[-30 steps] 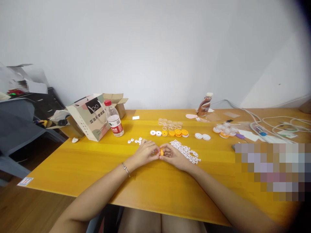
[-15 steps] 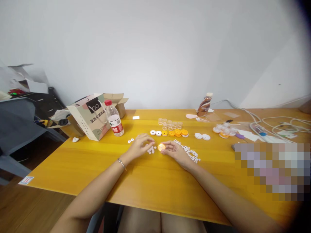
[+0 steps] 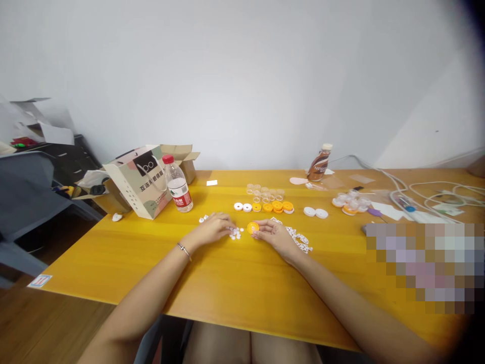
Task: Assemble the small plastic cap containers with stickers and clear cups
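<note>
Right hand [image 3: 276, 236] alone now grasps orange disc [image 3: 251, 228] | left hand [image 3: 212, 227] — off disc, now at white pieces [image 3: 238, 236] — grip: cannot tell

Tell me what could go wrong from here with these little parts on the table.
The orange disc might slip, since the right hand grips it only by one side. The left hand is right at the loose small white pieces, so a careless brush could scatter them. The white lattice pieces lie close beside the right hand and could get nudged.
</note>
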`<state>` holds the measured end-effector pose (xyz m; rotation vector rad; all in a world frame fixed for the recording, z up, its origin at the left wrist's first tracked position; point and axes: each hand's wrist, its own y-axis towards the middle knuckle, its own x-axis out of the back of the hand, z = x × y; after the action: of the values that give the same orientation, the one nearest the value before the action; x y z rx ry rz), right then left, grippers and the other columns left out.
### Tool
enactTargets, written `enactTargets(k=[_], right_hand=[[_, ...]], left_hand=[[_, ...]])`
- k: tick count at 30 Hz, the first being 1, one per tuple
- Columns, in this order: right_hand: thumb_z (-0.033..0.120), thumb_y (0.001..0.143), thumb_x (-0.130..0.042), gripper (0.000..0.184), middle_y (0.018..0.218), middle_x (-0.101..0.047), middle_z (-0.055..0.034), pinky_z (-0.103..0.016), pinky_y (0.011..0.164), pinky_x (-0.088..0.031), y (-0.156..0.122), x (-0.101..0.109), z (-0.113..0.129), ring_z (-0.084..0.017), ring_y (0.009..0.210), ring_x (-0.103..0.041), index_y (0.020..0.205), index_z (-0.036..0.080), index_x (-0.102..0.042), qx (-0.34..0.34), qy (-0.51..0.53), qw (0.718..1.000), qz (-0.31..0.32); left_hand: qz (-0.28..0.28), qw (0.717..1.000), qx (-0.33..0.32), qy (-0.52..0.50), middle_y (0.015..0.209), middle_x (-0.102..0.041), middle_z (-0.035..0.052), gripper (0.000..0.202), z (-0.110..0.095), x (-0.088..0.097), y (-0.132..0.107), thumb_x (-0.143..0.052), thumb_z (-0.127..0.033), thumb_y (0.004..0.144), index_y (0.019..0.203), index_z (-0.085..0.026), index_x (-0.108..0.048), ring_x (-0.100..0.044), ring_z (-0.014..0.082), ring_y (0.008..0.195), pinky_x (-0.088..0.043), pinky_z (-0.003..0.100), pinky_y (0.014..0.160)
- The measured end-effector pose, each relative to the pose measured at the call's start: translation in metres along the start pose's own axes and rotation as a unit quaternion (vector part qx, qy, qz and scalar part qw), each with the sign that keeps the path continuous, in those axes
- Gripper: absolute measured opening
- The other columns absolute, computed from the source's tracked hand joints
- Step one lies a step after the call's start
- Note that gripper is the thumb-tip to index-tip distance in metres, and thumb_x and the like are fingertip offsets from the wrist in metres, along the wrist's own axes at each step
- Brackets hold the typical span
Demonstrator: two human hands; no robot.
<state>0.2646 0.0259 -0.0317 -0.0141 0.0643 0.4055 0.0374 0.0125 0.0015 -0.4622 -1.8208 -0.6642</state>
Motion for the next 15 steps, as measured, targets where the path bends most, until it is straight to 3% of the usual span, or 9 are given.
enactTargets(k=[15], right_hand=[[0.030, 0.058, -0.069, 0.037, 0.082, -0.064, -0.0030, -0.035, 0.079, -0.047, 0.001, 0.001, -0.004, -0.015, 0.074, -0.061, 0.091, 0.018, -0.056, 0.007, -0.008, 1.000, 0.021]], left_hand=[[-0.001, 1.000, 0.012, -0.020, 0.081, -0.061, 0.0016, 0.015, 0.000, -0.012, 0.004, -0.047, -0.027, 0.081, 0.083, -0.019, -0.060, -0.055, 0.0128, 0.076, -0.038, 0.024, 0.074]])
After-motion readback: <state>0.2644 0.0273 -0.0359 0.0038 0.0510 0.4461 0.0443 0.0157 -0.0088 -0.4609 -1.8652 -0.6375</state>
